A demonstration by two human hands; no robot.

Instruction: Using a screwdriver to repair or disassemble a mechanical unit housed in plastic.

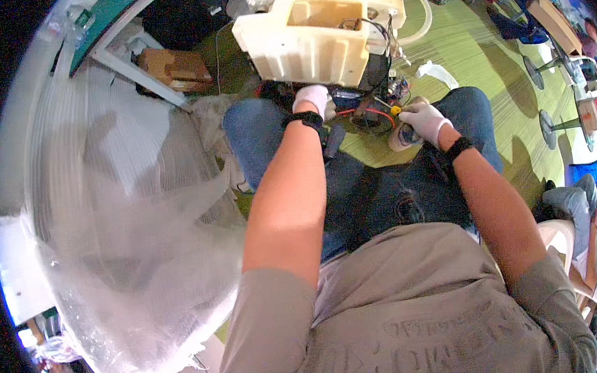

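A cream plastic housing with open compartments sits in front of my knees, dark machinery and wires beneath its near edge. My left hand, in a white glove, reaches to that lower edge; its fingers are mostly hidden there. Next to it runs a red wire. My right hand, gloved too, is closed near the right side of the machinery. At its fingertips shows a small yellow piece, and under them a pale round object. What exactly it grips is too small to tell.
Clear plastic wrapping covers a large bulk at my left. A cardboard box lies beyond it. A pale hose loops off the housing, and a white curved piece lies on the green floor. At far right a person sits.
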